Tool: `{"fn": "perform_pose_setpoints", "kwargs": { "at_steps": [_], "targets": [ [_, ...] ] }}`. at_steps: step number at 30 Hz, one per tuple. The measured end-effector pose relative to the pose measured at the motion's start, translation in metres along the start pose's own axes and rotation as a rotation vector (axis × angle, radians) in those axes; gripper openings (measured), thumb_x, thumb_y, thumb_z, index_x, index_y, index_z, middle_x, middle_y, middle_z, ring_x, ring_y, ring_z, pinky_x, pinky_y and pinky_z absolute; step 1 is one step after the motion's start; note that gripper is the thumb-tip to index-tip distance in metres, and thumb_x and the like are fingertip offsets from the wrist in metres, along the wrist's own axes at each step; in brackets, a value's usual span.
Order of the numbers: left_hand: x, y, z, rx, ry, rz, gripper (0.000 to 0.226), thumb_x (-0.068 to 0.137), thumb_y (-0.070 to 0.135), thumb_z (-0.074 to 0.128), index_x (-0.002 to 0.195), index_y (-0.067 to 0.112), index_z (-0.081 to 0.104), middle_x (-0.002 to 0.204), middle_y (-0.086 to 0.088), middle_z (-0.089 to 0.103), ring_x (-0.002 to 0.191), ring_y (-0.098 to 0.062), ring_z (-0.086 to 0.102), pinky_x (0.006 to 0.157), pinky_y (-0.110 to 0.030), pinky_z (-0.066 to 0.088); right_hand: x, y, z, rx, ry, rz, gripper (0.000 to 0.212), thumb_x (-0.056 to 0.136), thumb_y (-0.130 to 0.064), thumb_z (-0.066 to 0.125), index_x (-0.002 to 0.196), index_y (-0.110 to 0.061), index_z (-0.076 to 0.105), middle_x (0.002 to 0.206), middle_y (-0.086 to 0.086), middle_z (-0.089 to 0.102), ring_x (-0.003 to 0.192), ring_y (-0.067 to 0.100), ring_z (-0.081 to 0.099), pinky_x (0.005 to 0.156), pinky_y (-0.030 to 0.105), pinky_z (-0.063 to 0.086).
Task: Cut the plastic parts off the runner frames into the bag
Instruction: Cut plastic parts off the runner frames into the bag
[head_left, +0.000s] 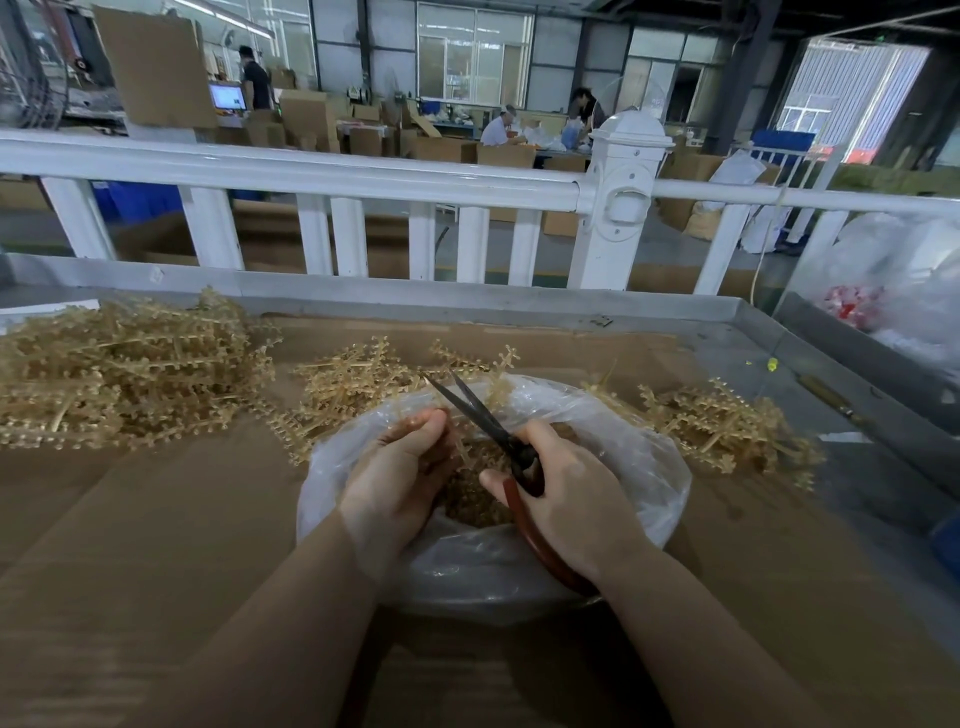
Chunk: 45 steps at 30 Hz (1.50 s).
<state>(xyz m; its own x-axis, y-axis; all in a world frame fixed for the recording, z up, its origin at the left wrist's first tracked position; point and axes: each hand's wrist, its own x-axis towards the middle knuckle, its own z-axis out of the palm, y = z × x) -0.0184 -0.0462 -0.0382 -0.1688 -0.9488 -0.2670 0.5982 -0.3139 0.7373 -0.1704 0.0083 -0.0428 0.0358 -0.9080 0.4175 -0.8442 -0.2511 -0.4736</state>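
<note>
Your bag (644, 467) sits open in the middle of the desk (156, 519), its mouth facing up, with a heap of cut tan parts (467, 499) inside. Both your hands work over that mouth. Your left hand (400, 467) curls its fingers round a runner frame (496, 392) that juts up past the bag's far rim; the part inside your grip is hidden. Your right hand (566, 499) grips the red handles of the scissors (483, 421), thumb through one loop, wrist above the bag's near right edge. The dark blades stand a little apart and point up and left, beside the frame; whether they touch it I cannot tell. Both forearms come in from the bottom edge, angled toward each other.

Further out, a big pile of frames (119, 374) lies on the left of the desk, a smaller pile (353, 379) just behind the bag, and another (727, 421) to its right. A white railing (311, 171) runs behind the desk. A filled clear sack (904, 280) stands at the far right.
</note>
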Motion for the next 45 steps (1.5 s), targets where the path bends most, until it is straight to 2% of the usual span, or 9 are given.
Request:
{"fn": "perform_pose_setpoints", "kwargs": {
  "at_steps": [3,8,14,17,20,25,29,33,45],
  "targets": [
    [0.001,0.002,0.0,-0.041,-0.003,-0.032,0.009,0.091,0.004,0.056,0.087,0.008,0.062,0.07,-0.003,0.064,0.067,-0.013,0.062,0.071,-0.026,0.054,0.0,-0.002,0.003,-0.037,-0.021,-0.024,0.03,0.085,-0.057,0.052,0.098,-0.03,0.044,0.087,-0.012,0.056,0.084,0.007,0.051,0.065,0.017,0.034],
    [-0.001,0.005,-0.001,-0.076,-0.023,-0.051,0.011,0.093,0.004,0.052,0.085,0.006,0.06,0.058,-0.002,0.066,0.05,-0.011,0.065,0.049,-0.021,0.054,-0.001,-0.004,0.008,-0.099,-0.016,-0.037,0.034,0.087,-0.057,0.049,0.104,-0.028,0.043,0.091,-0.006,0.058,0.089,0.013,0.051,0.072,0.023,0.037],
    [0.003,0.002,-0.002,-0.046,-0.043,-0.05,0.009,0.092,0.005,0.053,0.088,0.009,0.06,0.064,-0.001,0.064,0.059,-0.012,0.062,0.067,-0.025,0.055,0.0,-0.006,0.01,-0.14,0.004,-0.057,0.035,0.089,-0.056,0.047,0.105,-0.025,0.043,0.087,-0.004,0.057,0.085,0.015,0.052,0.07,0.025,0.038],
    [0.002,0.001,-0.002,-0.026,-0.074,-0.051,0.01,0.093,0.004,0.051,0.096,0.007,0.06,0.076,-0.006,0.066,0.07,-0.016,0.063,0.077,-0.029,0.055,0.002,-0.009,0.011,-0.135,0.008,-0.073,0.034,0.09,-0.056,0.047,0.104,-0.026,0.041,0.083,-0.006,0.057,0.08,0.013,0.053,0.068,0.025,0.04],
    [0.0,0.002,-0.002,0.003,-0.116,-0.06,0.012,0.093,0.004,0.05,0.088,0.006,0.06,0.069,-0.006,0.067,0.062,-0.015,0.066,0.063,-0.026,0.058,0.004,-0.012,0.011,-0.144,0.02,-0.08,0.035,0.09,-0.056,0.045,0.107,-0.025,0.042,0.082,-0.006,0.057,0.077,0.013,0.054,0.067,0.025,0.042],
    [0.001,0.002,-0.004,0.015,-0.119,-0.073,0.009,0.09,0.003,0.053,0.086,0.008,0.058,0.066,-0.004,0.064,0.068,-0.016,0.059,0.078,-0.028,0.051,0.006,-0.015,0.011,-0.127,0.025,-0.07,0.035,0.091,-0.055,0.045,0.105,-0.023,0.044,0.078,-0.007,0.055,0.075,0.012,0.053,0.064,0.024,0.04],
    [0.005,0.0,-0.004,0.01,-0.116,-0.062,0.01,0.089,0.001,0.053,0.083,0.008,0.057,0.065,-0.003,0.064,0.066,-0.014,0.056,0.073,-0.024,0.05,0.007,-0.016,0.011,-0.133,0.019,-0.072,0.036,0.092,-0.054,0.044,0.105,-0.021,0.044,0.078,-0.004,0.057,0.074,0.014,0.055,0.066,0.027,0.045],
    [0.007,0.0,-0.006,0.024,-0.15,-0.067,0.01,0.073,0.007,0.06,0.082,0.009,0.056,0.068,-0.005,0.06,0.064,-0.016,0.053,0.068,-0.024,0.05,0.008,-0.017,0.009,-0.136,-0.009,-0.082,0.036,0.094,-0.053,0.042,0.106,-0.019,0.042,0.078,-0.001,0.059,0.073,0.016,0.058,0.068,0.03,0.048],
    [0.005,0.0,-0.007,0.056,-0.171,-0.042,0.009,0.089,0.007,0.052,0.085,0.009,0.059,0.065,-0.002,0.066,0.061,-0.013,0.063,0.061,-0.025,0.053,0.007,-0.016,0.01,-0.185,0.029,-0.112,0.038,0.094,-0.053,0.042,0.111,-0.019,0.044,0.075,-0.005,0.056,0.07,0.014,0.057,0.062,0.022,0.041]
  ]
}}
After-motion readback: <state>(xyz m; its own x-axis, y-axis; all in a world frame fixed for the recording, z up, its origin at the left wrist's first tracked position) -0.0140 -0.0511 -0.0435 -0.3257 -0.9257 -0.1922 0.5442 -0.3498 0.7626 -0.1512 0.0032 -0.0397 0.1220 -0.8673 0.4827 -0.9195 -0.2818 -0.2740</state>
